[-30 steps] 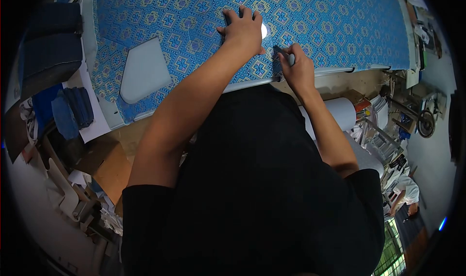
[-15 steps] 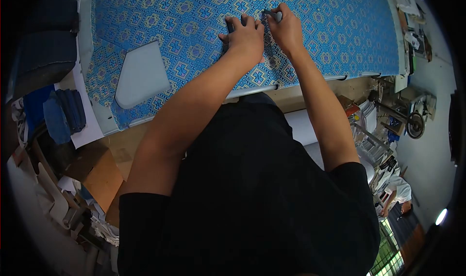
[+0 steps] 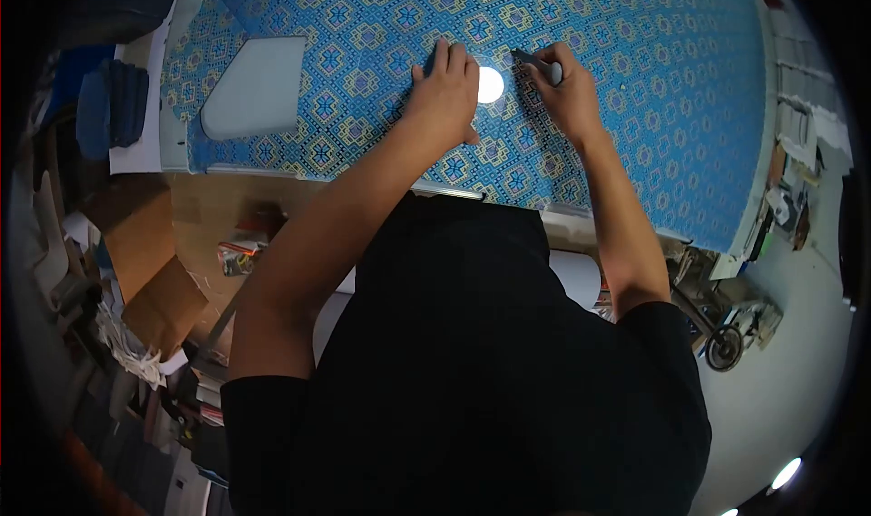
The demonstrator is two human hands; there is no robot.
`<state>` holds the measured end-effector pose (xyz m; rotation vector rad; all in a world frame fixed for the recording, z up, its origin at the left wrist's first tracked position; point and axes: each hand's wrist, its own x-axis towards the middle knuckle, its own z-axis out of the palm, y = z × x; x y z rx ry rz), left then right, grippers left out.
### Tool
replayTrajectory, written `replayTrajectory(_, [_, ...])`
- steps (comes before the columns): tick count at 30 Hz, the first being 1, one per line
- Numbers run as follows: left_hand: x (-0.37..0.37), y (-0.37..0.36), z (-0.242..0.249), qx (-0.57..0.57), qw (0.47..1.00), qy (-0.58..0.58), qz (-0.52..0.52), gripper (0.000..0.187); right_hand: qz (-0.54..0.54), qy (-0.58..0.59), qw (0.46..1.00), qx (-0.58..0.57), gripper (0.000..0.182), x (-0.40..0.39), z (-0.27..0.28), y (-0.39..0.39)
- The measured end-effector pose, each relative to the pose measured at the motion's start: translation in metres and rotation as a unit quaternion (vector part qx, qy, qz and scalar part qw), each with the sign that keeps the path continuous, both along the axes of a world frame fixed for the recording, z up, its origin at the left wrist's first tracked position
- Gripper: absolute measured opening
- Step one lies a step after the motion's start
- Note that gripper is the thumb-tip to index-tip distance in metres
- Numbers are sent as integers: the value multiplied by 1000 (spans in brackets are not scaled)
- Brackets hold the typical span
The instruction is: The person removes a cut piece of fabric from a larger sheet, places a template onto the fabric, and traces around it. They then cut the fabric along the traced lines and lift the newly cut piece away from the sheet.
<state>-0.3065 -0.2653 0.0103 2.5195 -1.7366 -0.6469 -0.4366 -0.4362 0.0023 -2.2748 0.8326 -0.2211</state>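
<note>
Patterned blue fabric [image 3: 363,99] lies spread over the table. My left hand [image 3: 445,99] presses down on it with its fingers stretched out, a dark patch showing between them. My right hand [image 3: 572,94] is closed around a dark pen-like tool [image 3: 540,65] with a light grey end; its tip points left, close over the fabric, and I cannot tell whether it is a marker or a knife. Between both hands a bright round glare [image 3: 491,85] shines. To the left, a flat grey template [image 3: 259,90] with one rounded corner rests on the cloth.
A metal strip [image 3: 445,189] runs along the table's near edge, right at my body. Folded dark blue cloth [image 3: 113,108] is stacked at the left. An open cardboard box [image 3: 150,253] stands below left. Clutter and a handwheel [image 3: 725,347] are at the right.
The view has shifted and turned, so the table sits lower and the grey template looks rotated. My right hand is farther from my left, still holding the tool. The glare now appears between them.
</note>
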Motion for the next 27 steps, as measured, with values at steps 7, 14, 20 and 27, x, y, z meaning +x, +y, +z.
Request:
replayTrajectory(7, [-19, 4, 8, -7, 988, -14, 154, 112, 315, 9, 949, 7, 17, 24, 17, -69])
replayTrajectory(14, [-16, 8, 0, -31, 978, 25, 205, 108, 404, 43, 913, -31, 17, 47, 20, -76])
replayTrajectory(20, [-17, 8, 1, 14, 980, 3, 197, 110, 443, -37, 895, -32, 19, 87, 0, -58])
replayTrajectory(27, [2, 17, -3, -41, 974, 50, 216, 107, 475, -53, 877, -39, 20, 133, 3, -35])
